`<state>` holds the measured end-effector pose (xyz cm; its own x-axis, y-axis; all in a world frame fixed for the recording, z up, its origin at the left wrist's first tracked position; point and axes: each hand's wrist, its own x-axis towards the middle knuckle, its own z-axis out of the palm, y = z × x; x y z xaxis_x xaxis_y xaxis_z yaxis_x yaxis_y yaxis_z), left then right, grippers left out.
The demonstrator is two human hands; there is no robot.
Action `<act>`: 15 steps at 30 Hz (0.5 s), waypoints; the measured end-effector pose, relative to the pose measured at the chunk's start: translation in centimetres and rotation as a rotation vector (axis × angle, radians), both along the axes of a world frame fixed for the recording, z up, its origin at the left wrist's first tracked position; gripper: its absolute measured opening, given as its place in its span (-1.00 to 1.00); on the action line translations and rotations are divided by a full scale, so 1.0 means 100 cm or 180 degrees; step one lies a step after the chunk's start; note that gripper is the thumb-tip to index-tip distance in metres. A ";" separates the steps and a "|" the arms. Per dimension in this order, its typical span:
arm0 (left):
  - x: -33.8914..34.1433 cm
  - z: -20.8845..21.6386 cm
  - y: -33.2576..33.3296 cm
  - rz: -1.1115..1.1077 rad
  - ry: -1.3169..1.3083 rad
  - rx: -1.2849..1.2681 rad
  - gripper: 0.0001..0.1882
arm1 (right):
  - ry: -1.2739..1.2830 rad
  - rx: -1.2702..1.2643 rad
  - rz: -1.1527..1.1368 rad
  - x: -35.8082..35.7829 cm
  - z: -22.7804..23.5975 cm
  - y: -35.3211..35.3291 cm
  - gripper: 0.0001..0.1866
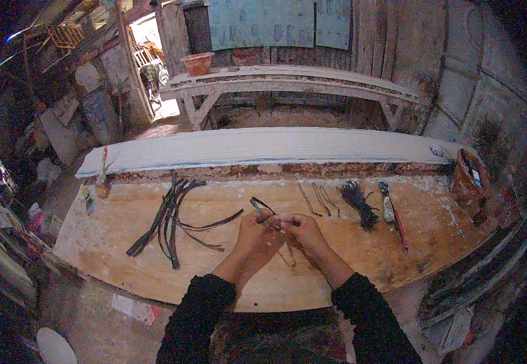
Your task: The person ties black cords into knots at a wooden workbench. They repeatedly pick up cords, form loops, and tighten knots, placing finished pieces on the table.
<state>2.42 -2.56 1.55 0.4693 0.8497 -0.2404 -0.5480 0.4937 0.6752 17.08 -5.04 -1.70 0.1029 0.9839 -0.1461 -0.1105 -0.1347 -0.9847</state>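
Note:
Over the middle of a worn wooden workbench (124,255), my left hand (255,233) and my right hand (303,232) meet fingertip to fingertip. Both pinch a thin dark strip (261,206) that loops up and to the left from my fingers. A thin piece also hangs down between the hands. To the left on the bench lies a loose pile of long dark strips (169,221). Both forearms are in black sleeves.
Right of my hands lie bent wire pieces (318,199), a bundle of dark fibres (358,203) and a long thin tool (395,215). A brown pot (469,182) stands at the bench's right end. A white plank (257,148) runs behind, then a pale bench (288,82).

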 end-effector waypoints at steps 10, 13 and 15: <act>-0.006 -0.006 0.002 0.0021 0.0657 0.0843 -0.93 | -0.0387 0.0260 0.0010 0.005 -0.017 0.007 -0.96; -0.015 -0.016 0.024 0.0961 0.1546 0.1431 -0.87 | -0.0697 0.0280 0.0014 0.005 -0.014 0.005 -0.95; -0.037 -0.019 0.052 0.1267 0.1568 0.1526 -0.84 | -0.1123 0.0342 -0.0037 0.010 -0.020 0.009 -0.94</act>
<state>-1.28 2.62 -0.35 0.0433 0.9947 0.0930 -0.2052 -0.0823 0.9753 18.07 -4.11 -3.66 0.1397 0.9902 0.0044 0.2376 -0.0292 -0.9709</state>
